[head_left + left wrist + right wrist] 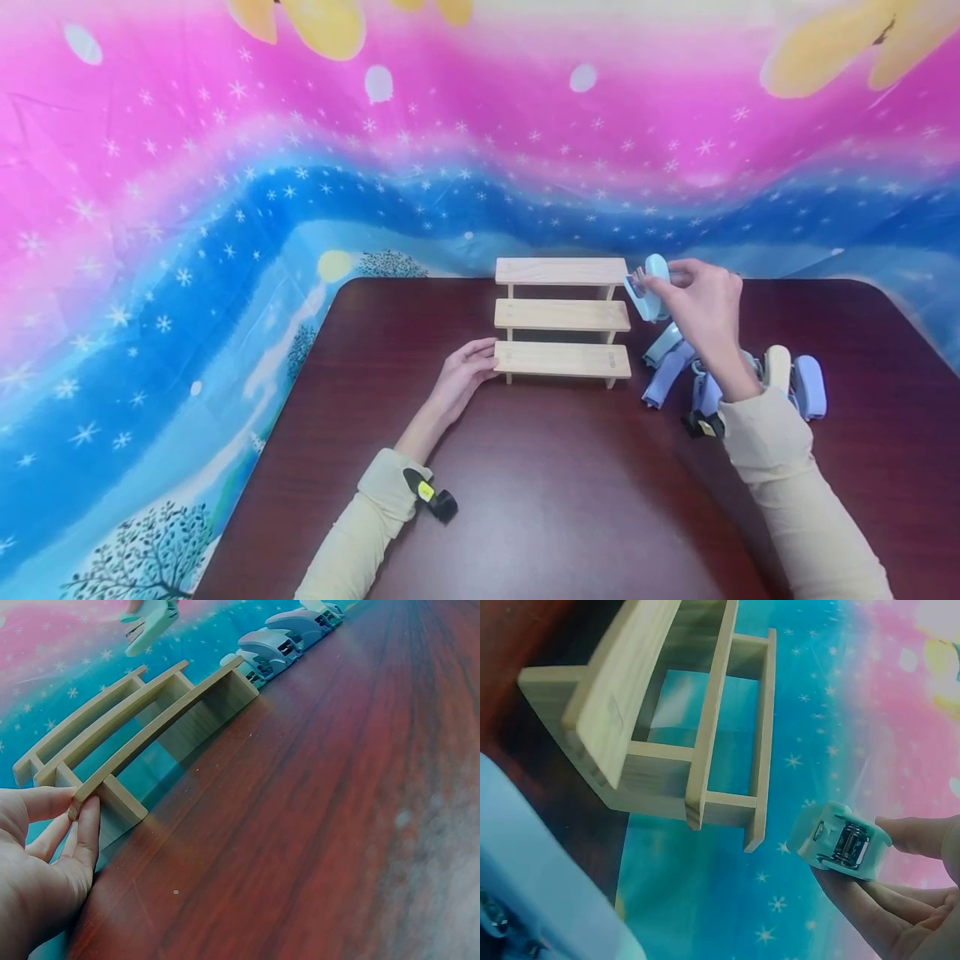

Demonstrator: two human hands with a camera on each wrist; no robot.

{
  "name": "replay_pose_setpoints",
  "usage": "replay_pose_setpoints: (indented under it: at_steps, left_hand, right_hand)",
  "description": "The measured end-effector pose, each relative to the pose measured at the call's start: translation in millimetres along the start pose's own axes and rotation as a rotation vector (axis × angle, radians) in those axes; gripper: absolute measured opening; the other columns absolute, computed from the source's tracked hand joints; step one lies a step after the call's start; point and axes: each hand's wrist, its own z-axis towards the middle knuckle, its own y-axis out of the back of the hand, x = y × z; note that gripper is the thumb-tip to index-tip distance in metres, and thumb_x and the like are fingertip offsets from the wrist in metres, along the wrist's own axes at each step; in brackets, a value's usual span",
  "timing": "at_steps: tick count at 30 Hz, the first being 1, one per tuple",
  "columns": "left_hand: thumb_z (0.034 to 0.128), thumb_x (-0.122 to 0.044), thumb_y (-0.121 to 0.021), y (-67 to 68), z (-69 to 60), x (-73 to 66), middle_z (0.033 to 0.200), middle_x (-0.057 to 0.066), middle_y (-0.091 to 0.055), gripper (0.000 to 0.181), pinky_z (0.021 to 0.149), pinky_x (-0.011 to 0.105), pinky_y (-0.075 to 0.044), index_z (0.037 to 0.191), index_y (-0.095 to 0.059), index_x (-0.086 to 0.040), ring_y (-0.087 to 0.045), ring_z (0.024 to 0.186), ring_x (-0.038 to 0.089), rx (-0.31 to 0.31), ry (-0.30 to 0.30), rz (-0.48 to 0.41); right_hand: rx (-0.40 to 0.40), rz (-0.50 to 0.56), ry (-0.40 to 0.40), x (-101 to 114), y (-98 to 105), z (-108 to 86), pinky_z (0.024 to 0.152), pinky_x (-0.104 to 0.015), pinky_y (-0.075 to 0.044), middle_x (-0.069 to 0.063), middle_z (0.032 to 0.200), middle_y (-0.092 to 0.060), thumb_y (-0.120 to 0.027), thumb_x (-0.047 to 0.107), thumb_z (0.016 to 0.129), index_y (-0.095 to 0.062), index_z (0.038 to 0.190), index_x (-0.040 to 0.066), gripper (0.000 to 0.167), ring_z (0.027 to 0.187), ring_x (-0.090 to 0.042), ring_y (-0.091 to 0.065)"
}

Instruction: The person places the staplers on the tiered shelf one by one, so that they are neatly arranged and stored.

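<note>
1. Two hands are at work: the right hand [705,304] pinches one mint stapler [657,270] between thumb and fingers, and the left hand [459,379] grips one wooden rack [562,315].
2. Three boards make up the rack, stepping up from near to far.
3. At least five more staplers lie right of the rack: one pale green [662,343], one cream [777,367] and three lilac [670,375]. The right wrist partly covers this group, so an exact count cannot be told.
4. Raised above the table [570,500], the right hand holds its stapler beside the rack's far right end, apart from the wood.
5. Reaching in from the near left, the left hand has its digits closed above and below the left end of the nearest, lowest board.
6. The rack stands on the table's far part, before a printed cloth [217,208].
</note>
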Motion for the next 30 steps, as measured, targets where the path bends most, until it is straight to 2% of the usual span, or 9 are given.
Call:
replay_pose_setpoints:
  at_steps: [3, 6, 13, 18, 25, 30]
  left_hand:
    - [0.0965, 0.008, -0.059, -0.1, 1.0, 0.6, 0.128, 0.02, -0.067, 0.048, 0.084, 0.026, -0.057, 0.143, -0.048, 0.014, -0.068, 0.094, 0.012, -0.004, 0.0, -0.011]
    - [0.0962, 0.01, -0.058, 0.3, 1.5, 1.4, 0.127, 0.019, -0.068, 0.048, 0.083, 0.026, -0.057, 0.143, -0.048, 0.014, -0.068, 0.093, 0.012, -0.008, 0.002, -0.018]
    - [0.0956, 0.009, -0.059, -0.2, 0.9, 1.5, 0.128, 0.021, -0.067, 0.048, 0.084, 0.026, -0.057, 0.143, -0.048, 0.015, -0.068, 0.095, 0.011, -0.006, -0.004, -0.015]
    - [0.0954, 0.01, -0.059, -0.7, 1.2, 1.6, 0.126, 0.018, -0.068, 0.048, 0.084, 0.026, -0.058, 0.143, -0.049, 0.014, -0.068, 0.095, 0.011, -0.013, 0.008, -0.024]
    - [0.0949, 0.01, -0.059, 0.2, 1.8, 1.9, 0.126, 0.019, -0.068, 0.047, 0.084, 0.026, -0.058, 0.141, -0.051, 0.013, -0.068, 0.095, 0.012, -0.016, 0.004, -0.013]
    - [0.095, 0.009, -0.06, 0.4, 0.5, 3.8, 0.128, 0.021, -0.067, 0.047, 0.084, 0.026, -0.058, 0.141, -0.051, 0.013, -0.068, 0.095, 0.013, -0.016, 0.007, -0.017]
  right_hand:
    - [-0.005, -0.023, 0.019, 4, -4, 10.5, 0.065, -0.032, -0.041, -0.029, 0.098, -0.073, -0.079, 0.03, 0.092, -0.072, 0.118, -0.01, 0.048, 0.087, -0.043, -0.07]
    - [0.008, -0.053, 0.045, 7, -9, 20.3, 0.065, -0.03, -0.04, -0.031, 0.096, -0.072, -0.078, 0.029, 0.093, -0.071, 0.117, -0.012, 0.048, 0.085, -0.044, -0.07]
    - [0.027, -0.087, 0.077, 13, -23, 39.4, 0.063, -0.038, -0.048, -0.031, 0.094, -0.072, -0.078, 0.026, 0.093, -0.071, 0.116, -0.013, 0.046, 0.079, -0.044, -0.071]
    - [0.045, -0.105, 0.061, 18, -28, 49.2, 0.056, -0.032, -0.048, -0.03, 0.092, -0.073, -0.076, 0.024, 0.094, -0.071, 0.117, -0.012, 0.043, 0.077, -0.041, -0.07]
    - [0.073, -0.125, 0.051, 26, -36, 59.4, 0.058, -0.035, -0.048, -0.03, 0.094, -0.073, -0.073, 0.025, 0.096, -0.071, 0.118, -0.011, 0.042, 0.076, -0.039, -0.067]
    - [0.104, -0.116, 0.037, 29, -41, 62.4, 0.051, -0.026, -0.047, -0.031, 0.1, -0.072, -0.072, 0.024, 0.097, -0.07, 0.118, -0.012, 0.042, 0.08, -0.038, -0.067]
